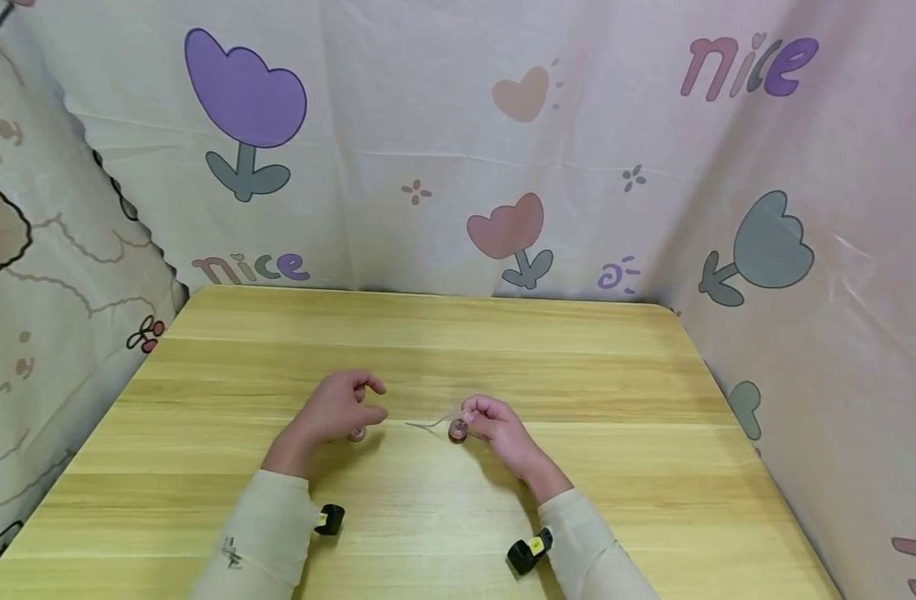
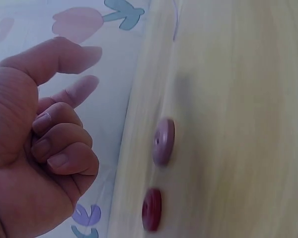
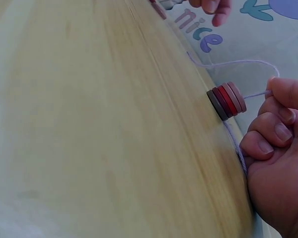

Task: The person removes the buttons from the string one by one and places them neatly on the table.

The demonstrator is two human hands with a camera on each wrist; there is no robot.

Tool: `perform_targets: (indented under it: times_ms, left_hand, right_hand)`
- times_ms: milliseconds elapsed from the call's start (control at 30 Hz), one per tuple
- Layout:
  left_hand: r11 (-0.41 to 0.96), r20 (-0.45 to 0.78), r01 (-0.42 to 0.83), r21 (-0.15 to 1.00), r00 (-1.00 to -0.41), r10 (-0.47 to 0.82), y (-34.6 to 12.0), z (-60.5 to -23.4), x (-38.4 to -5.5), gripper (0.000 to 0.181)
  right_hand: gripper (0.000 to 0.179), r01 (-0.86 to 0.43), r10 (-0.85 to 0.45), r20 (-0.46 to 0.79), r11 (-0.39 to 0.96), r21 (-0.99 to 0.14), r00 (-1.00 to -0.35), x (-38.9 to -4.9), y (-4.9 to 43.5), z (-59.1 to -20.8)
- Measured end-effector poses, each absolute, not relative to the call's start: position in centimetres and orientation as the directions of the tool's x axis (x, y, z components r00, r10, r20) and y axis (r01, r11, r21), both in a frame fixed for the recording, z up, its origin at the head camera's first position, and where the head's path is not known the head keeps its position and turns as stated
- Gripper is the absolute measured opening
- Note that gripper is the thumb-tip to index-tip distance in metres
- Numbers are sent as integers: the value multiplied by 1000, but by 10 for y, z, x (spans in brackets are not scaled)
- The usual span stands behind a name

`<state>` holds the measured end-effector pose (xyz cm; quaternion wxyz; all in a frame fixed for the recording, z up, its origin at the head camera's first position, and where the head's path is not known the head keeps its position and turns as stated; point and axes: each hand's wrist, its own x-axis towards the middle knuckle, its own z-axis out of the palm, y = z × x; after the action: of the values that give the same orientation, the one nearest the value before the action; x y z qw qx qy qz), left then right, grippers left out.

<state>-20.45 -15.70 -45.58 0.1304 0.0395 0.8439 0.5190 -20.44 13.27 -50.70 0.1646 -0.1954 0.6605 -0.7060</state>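
My right hand (image 1: 508,440) pinches a thin pale lilac string (image 3: 260,93) between thumb and forefinger. Several buttons (image 3: 227,100), in grey, dark purple, red and pink, are stacked face to face on that string, just under the fingertips. One free end of the string (image 1: 425,426) curves out toward the left hand; the other trails below the stack. Empty, my left hand (image 1: 336,408) hovers with thumb and forefinger apart and the other fingers curled. Near it are a loose pink button (image 2: 164,142) and a dark red button (image 2: 152,209). In the head view the left hand partly covers these.
The wooden table (image 1: 427,533) has a pale patterned cloth (image 1: 397,100) hanging behind it and at both sides. A black wrist camera (image 1: 330,519) is on the left sleeve, and another black camera (image 1: 528,552) is on the right.
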Motion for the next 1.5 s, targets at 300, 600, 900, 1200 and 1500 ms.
perform_targets:
  times_ms: [300, 600, 900, 1200, 1500]
  left_hand:
    - [456, -142, -15, 890, -959, 246, -138, -447, -208, 34]
    - [568, -30, 165, 806, -948, 317, -118, -453, -211, 25]
    - [564, -30, 204, 800, -926, 377, -91, -456, -208, 15]
    - [552, -17, 244, 798, -905, 424, -73, -461, -207, 7]
    - [540, -12, 229, 810, -914, 406, -72, -459, -206, 10]
  right_hand:
    - [22, -24, -500, 78, -114, -993, -863, -206, 134, -508]
    - [23, -19, -492, 72, -111, -994, -868, -206, 133, -509]
    - [25, -8, -499, 66, -117, -993, -864, -207, 133, -511]
    - [28, -40, -509, 76, -81, -996, -857, -206, 133, -512]
    - [27, -38, -509, 67, -67, -997, -858, -206, 133, -510]
